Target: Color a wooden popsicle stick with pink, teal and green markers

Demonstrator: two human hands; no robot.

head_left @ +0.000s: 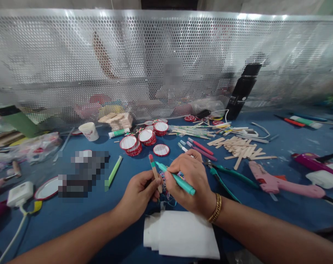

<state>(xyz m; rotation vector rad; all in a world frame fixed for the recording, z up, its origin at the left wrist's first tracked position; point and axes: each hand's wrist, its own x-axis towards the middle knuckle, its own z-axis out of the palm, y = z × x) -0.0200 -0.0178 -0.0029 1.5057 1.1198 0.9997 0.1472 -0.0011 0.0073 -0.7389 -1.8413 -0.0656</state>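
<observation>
My left hand (141, 190) pinches a wooden craft stick (154, 171) near its lower end. The stick stands tilted, its top end coloured red with a green band below. Closed around a teal marker (184, 184), my right hand (190, 174) holds the pen's tip close beside the green band; whether they touch I cannot tell. Colourful thin strands (169, 190) lie under and between the hands. Just beyond my right hand are several other markers (201, 146), pink and purple among them. Folded white cloth or paper (187, 234) lies nearest to me, below both hands.
Red-rimmed round pieces (130, 145) and a paper cup (88, 131) stand toward the perforated metal screen (128, 55). At right lie loose craft sticks (243, 148), teal-handled pliers (221, 176) and a pink glue gun (284, 181). A black bottle (243, 91) leans behind; a green marker (114, 171) lies left.
</observation>
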